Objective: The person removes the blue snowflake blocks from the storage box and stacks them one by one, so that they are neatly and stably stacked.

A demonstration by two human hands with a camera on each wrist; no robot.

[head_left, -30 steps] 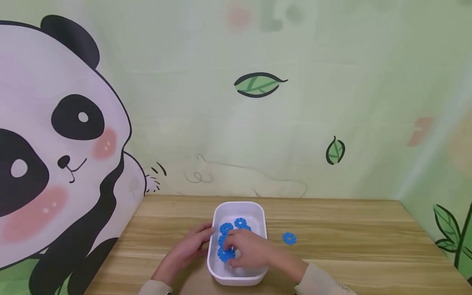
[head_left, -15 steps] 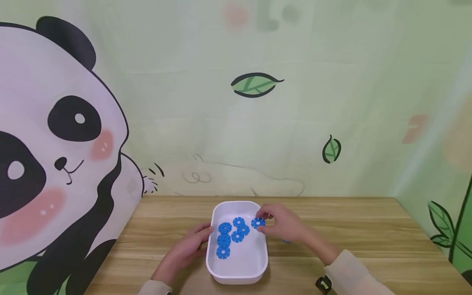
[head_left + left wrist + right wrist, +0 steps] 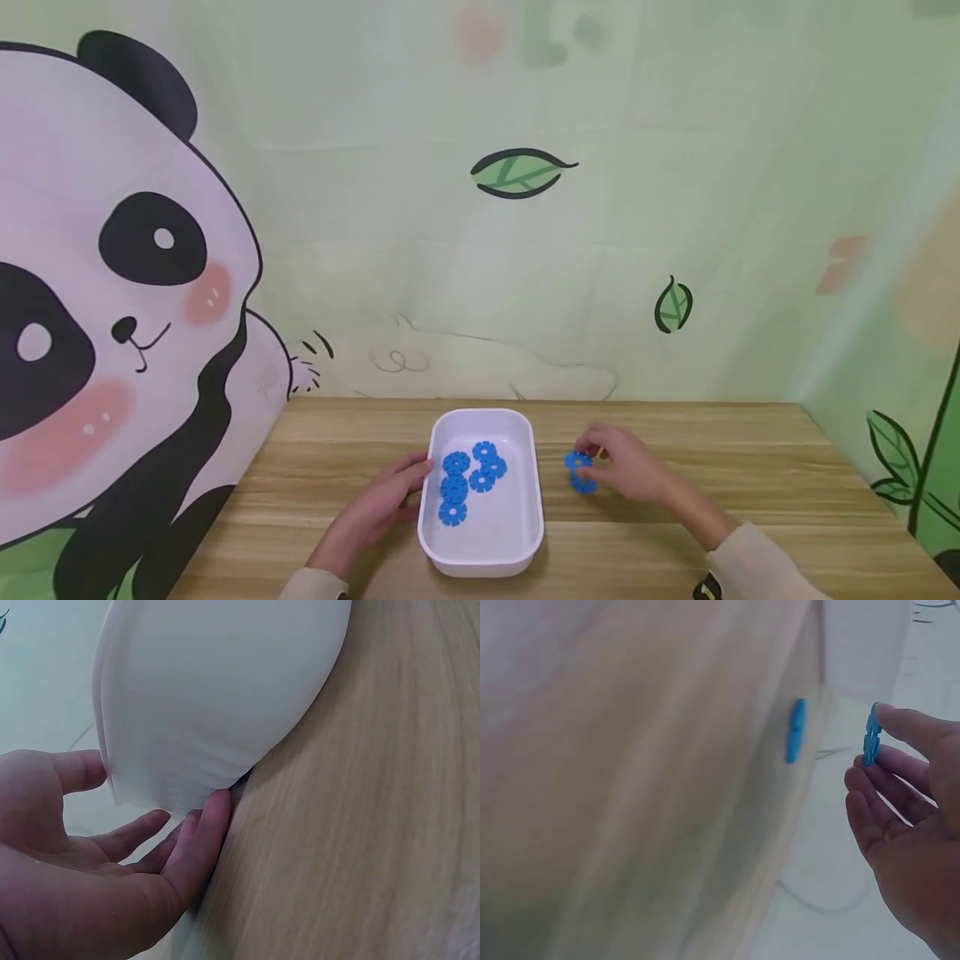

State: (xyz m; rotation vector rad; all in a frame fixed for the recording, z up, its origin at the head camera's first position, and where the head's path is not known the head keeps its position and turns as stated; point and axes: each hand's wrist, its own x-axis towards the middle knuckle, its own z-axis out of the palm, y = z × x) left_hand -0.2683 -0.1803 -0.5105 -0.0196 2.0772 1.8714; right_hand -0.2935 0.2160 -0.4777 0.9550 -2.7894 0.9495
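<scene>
My right hand pinches a blue plastic snowflake disc between thumb and fingertips, to the right of a white tray. A second blue disc lies on the table right by it; in the head view the two discs overlap. My left hand holds the tray's left side. In the left wrist view its thumb is at the rim and its other fingertips are at the lower edge, close to the table. Several blue discs lie inside the tray, some overlapping, mostly in its left and middle parts.
A wooden table carries everything. Behind it hangs a pale green backdrop printed with a panda and leaves. A dark band shows at the right sleeve.
My right hand has lifted a blue disc out of the tray and carried it right, over to the disc on the table. The left hand has stayed at the tray.
</scene>
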